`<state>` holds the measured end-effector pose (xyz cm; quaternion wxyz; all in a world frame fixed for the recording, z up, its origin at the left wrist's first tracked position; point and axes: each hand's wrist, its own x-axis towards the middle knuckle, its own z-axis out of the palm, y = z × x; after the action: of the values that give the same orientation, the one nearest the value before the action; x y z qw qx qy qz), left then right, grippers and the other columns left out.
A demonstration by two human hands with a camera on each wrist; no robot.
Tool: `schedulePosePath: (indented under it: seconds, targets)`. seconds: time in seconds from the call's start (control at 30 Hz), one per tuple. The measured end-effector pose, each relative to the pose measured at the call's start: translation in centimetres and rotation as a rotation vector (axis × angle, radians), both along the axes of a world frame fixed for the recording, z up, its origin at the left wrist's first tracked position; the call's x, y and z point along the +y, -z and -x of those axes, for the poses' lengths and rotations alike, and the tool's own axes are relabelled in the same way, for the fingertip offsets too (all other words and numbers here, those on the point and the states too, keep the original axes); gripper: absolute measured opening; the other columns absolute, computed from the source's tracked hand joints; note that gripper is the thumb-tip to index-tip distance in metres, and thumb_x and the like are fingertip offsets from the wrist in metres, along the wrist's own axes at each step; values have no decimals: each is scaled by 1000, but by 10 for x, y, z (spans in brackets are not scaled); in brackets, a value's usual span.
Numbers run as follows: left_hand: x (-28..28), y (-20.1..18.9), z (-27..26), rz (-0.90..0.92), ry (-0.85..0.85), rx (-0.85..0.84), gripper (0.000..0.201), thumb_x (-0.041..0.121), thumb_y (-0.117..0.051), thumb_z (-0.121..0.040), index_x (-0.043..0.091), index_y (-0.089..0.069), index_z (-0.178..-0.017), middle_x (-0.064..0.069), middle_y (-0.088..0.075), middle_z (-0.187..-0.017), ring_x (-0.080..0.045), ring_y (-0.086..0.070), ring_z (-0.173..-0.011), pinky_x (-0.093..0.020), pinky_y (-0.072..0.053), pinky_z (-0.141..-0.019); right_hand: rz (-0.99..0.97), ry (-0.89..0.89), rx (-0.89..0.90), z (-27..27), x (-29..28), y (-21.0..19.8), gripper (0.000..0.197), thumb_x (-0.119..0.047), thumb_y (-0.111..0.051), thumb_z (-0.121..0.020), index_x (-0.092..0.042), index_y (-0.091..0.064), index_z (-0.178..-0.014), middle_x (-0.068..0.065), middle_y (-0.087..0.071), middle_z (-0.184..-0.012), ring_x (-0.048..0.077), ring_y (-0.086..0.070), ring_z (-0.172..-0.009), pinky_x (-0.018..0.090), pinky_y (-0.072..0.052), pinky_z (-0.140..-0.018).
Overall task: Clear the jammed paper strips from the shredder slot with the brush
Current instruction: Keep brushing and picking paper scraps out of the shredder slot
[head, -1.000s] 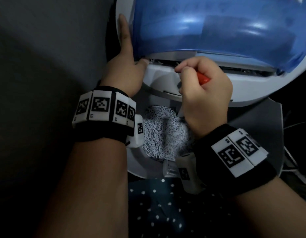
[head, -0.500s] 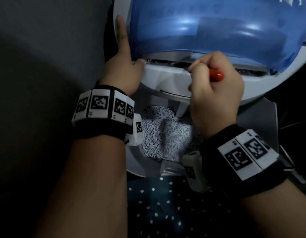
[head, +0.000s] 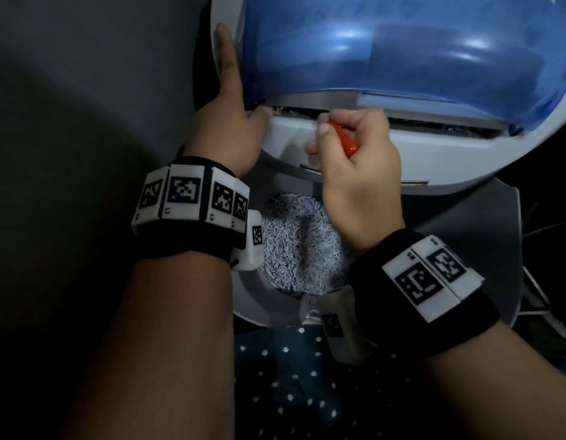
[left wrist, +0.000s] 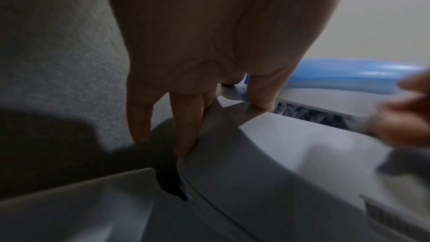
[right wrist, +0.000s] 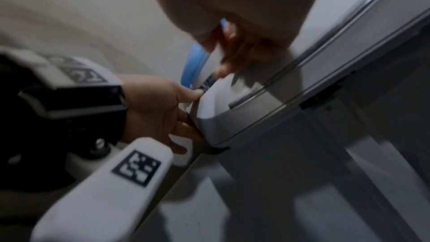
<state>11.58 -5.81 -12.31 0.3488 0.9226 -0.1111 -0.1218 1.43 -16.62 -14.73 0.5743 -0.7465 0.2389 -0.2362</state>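
A white shredder head (head: pixel 434 154) with a translucent blue cover (head: pixel 402 49) sits over a bin. Its slot (head: pixel 434 125) runs below the cover, and paper strips (left wrist: pixel 309 115) show inside it. My right hand (head: pixel 323 131) grips the brush by its red handle (head: pixel 345 139) at the left part of the slot; the bristles are hidden behind the fingers. My left hand (head: pixel 237 100) lies with straight fingers along the shredder's left side, its thumb at the slot's left end. The left wrist view shows those fingers (left wrist: pixel 186 126) flat against the casing.
Shredded paper (head: pixel 300 246) fills the grey bin (head: pixel 253 293) below the head, between my wrists. A grey wall (head: pixel 84 90) stands close on the left. Dark polka-dot fabric (head: pixel 291 376) lies at the bottom. Cables (head: pixel 545 296) lie in the dark at the right.
My right hand slid right along the slot with the brush, then back left toward the left thumb. More of the red handle shows now. The left hand has stayed in place.
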Motion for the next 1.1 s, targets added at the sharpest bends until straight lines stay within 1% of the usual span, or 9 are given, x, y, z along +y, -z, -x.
schedulePosePath:
  seconds: [0.17, 0.33, 0.5, 0.63, 0.73, 0.8, 0.9, 1.0, 1.1]
  targets:
    - [0, -2, 1, 0, -2, 19, 87, 27, -50, -101, 37, 19, -153, 1, -47, -150, -17, -57, -119, -35, -39, -110, -174, 164, -125, 2, -9, -5, 8, -20, -61, -83, -27, -58, -81, 5, -69, -71, 18, -63, -62, 37, -51, -62]
    - [0, -3, 2, -3, 3, 24, 87, 27, -49, -101, 37, 20, -153, 0, -47, -150, -17, -58, -116, -32, -39, -106, -132, -65, -28, -1, 3, 4, 6, -35, -60, -90, -34, -58, -95, 1, -74, -89, 20, -71, -85, 49, -57, -85]
    - [0, -3, 1, -5, -4, 33, 87, 29, -50, -101, 38, 20, -153, -6, -61, -134, -18, -62, -100, -37, -45, -103, -305, 196, -174, 2, -12, -11, 13, -15, -58, -78, -23, -58, -68, 5, -68, -62, 16, -61, -56, 31, -47, -58]
    - [0, -3, 0, -14, 1, 39, 87, 29, -49, -101, 37, 20, -153, -3, -57, -138, -12, -57, -97, -28, -39, -98, -153, 91, -85, 1, -3, -2, 5, -29, -60, -86, -32, -59, -82, 2, -71, -78, 24, -67, -73, 49, -57, -73]
    - [0, -3, 0, -18, 1, 28, 88, 29, -50, -101, 37, 21, -153, -3, -54, -143, -14, -58, -102, -30, -40, -98, -124, -36, -72, -1, 3, 4, 4, -30, -62, -90, -33, -63, -88, 2, -74, -89, 24, -70, -83, 50, -57, -81]
    - [0, -3, 0, -6, -2, 30, 89, 28, -51, -100, 38, 21, -153, -3, -55, -142, -17, -62, -107, -36, -43, -103, -212, 44, -139, 0, -3, -3, 9, -23, -64, -86, -29, -64, -78, 9, -74, -84, 25, -68, -75, 44, -57, -74]
    - [0, -2, 0, -8, -12, 27, 89, 28, -50, -100, 40, 20, -153, -4, -64, -125, -18, -63, -94, -38, -48, -98, -248, 172, -181, 1, -10, -7, 16, -20, -62, -86, -28, -58, -72, 5, -70, -73, 24, -69, -73, 42, -55, -72]
    - [0, -2, 1, -13, -9, 19, 88, 27, -50, -100, 39, 20, -153, -3, -63, -125, -15, -61, -88, -34, -47, -93, -213, 73, -130, 0, -2, -2, 14, -24, -58, -95, -26, -56, -81, 0, -71, -76, 13, -66, -68, 40, -56, -71]
    - [0, -1, 0, -4, -3, 20, 88, 27, -50, -100, 39, 20, -153, -2, -60, -131, -13, -61, -90, -33, -46, -93, -280, 72, -153, -1, -1, -7, 16, -20, -57, -92, -21, -57, -76, 4, -70, -70, 16, -62, -63, 33, -50, -61]
